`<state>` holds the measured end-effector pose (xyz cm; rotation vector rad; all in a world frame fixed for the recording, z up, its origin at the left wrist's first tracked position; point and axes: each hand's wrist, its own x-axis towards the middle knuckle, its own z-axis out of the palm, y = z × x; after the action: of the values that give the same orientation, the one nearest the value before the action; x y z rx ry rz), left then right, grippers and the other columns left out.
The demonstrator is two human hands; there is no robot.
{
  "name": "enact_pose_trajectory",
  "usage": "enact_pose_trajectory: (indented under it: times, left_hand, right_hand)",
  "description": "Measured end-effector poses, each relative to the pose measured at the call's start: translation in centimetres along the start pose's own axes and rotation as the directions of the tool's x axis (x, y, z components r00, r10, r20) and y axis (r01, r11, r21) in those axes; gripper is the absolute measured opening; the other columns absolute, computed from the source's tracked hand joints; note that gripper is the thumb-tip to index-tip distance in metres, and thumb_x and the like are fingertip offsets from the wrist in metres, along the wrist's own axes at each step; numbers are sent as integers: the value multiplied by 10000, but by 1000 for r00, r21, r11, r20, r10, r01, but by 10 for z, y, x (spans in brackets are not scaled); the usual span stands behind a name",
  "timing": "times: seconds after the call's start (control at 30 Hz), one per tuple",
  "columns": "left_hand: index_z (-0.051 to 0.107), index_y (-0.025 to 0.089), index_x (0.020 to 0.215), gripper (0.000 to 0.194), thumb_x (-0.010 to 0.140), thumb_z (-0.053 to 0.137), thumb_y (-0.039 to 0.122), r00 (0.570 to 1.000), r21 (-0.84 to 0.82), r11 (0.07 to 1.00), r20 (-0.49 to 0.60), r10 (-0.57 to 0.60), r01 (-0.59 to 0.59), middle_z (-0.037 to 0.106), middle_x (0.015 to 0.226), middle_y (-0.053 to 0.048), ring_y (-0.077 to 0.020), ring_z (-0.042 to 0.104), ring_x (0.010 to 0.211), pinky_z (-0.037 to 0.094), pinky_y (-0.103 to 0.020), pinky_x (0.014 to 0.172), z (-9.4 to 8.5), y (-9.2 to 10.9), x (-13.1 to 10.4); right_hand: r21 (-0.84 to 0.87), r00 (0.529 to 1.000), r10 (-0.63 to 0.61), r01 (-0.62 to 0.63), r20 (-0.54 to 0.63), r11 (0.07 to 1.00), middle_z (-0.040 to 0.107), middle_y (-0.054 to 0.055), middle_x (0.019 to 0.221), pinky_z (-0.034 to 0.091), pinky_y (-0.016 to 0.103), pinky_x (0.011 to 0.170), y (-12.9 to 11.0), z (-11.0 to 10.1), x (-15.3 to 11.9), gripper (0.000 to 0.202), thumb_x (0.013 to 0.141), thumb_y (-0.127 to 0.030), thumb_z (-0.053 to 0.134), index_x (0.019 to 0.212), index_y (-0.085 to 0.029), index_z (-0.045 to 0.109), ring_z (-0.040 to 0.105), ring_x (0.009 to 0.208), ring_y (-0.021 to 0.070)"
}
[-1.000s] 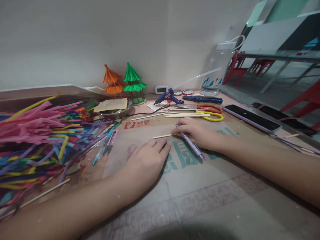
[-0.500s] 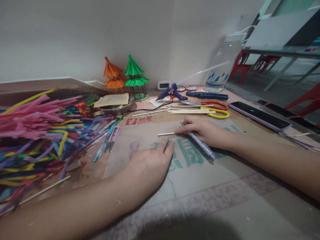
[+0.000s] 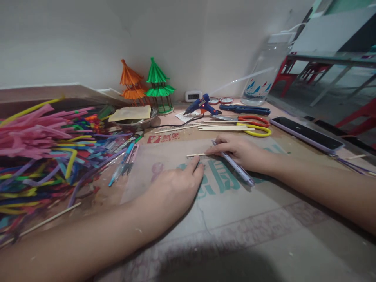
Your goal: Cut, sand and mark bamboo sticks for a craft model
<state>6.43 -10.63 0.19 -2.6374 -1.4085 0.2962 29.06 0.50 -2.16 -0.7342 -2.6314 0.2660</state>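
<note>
My left hand (image 3: 176, 186) lies palm down on the printed plastic sheet (image 3: 167, 156). Its index fingertip presses at a short thin wooden stick (image 3: 192, 155) and what looks like a clear ruler (image 3: 203, 159), mostly hidden under the fingers. My right hand (image 3: 239, 152) is closed around a pale purple pen (image 3: 237, 168), which slants back toward me. The right fingertips also touch the right end of the stick. The left thumb is out of sight.
Colourful pipe cleaners (image 3: 32, 137) pile up at left, near a blue pen (image 3: 122, 166). Behind stand orange (image 3: 131, 80) and green (image 3: 158, 82) pagoda models, a glue gun (image 3: 201, 105), scissors (image 3: 254, 125), wooden sticks (image 3: 226, 128), a phone (image 3: 307, 134) and a water bottle (image 3: 260, 74).
The view has shifted slightly. My left index fingertip now reaches the stick, covering more of the marked strip below it. My right hand keeps the pen in nearly the same place.
</note>
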Motion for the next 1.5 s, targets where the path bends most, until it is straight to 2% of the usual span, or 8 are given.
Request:
enact_pose_trajectory:
  times: [0.2, 0.37, 0.5, 0.67, 0.93, 1.27, 1.5]
  left_hand:
    - [494, 155, 1431, 603, 853, 414, 2, 1000, 23, 1000, 2, 16, -16, 468, 1527, -191, -232, 753, 748, 585, -341, 571, -3, 0, 2]
    - [490, 182, 1432, 605, 860, 413, 2, 1000, 50, 999, 11, 7, -8, 544, 1475, -153, -212, 748, 749, 577, -308, 580, -5, -2, 2]
    - [469, 164, 1448, 626, 851, 406, -14, 999, 49, 998, 16, 29, -30, 509, 1505, -153, -207, 749, 794, 587, -294, 601, -7, -3, 2]
    - [472, 165, 1443, 614, 856, 418, -8, 1000, 61, 998, 0, 30, -30, 415, 1565, -180, -228, 750, 751, 604, -350, 577, -4, -2, 2]
    - [474, 175, 1433, 577, 879, 430, 17, 1000, 74, 997, 0, 13, -13, 400, 1569, -192, -239, 744, 697, 611, -412, 563, -3, 0, 1]
    - [473, 163, 1419, 543, 899, 402, 21, 1000, 112, 993, 15, 21, -22, 391, 1574, -190, -223, 744, 696, 596, -359, 550, -7, 1, 2]
    - [479, 162, 1415, 532, 904, 396, 40, 999, 116, 993, 13, 29, -30, 383, 1576, -184, -231, 744, 692, 602, -374, 554, -5, 0, 2]
  right_hand:
    - [15, 999, 30, -30, 15, 999, 617, 58, 864, 413, 284, 684, -4, -2, 1, 291, 968, -237, 521, 1114, -235, 773, 555, 774, 175]
    - [10, 999, 31, -31, 36, 999, 614, 59, 885, 426, 282, 708, -3, -2, 1, 301, 969, -223, 518, 1145, -227, 762, 564, 805, 177]
    - [12, 999, 26, -27, 39, 1000, 616, 61, 886, 428, 284, 711, -2, -1, 1, 293, 967, -220, 527, 1137, -217, 765, 569, 812, 178]
    - [6, 999, 25, -26, 34, 1000, 621, 55, 884, 427, 282, 703, -1, -1, 1, 287, 961, -226, 542, 1137, -253, 767, 576, 806, 178]
    - [-19, 999, 13, -12, 32, 1000, 632, 64, 891, 420, 277, 704, -1, -1, 1, 292, 966, -215, 531, 1138, -232, 766, 576, 805, 175]
    - [-3, 999, 25, -25, 38, 1000, 632, 74, 899, 417, 282, 706, -1, 0, 1, 297, 960, -211, 535, 1146, -222, 767, 577, 808, 182]
    - [-3, 999, 19, -19, 48, 1000, 633, 76, 897, 416, 279, 697, -2, -2, 1, 299, 968, -226, 524, 1142, -208, 766, 575, 797, 179]
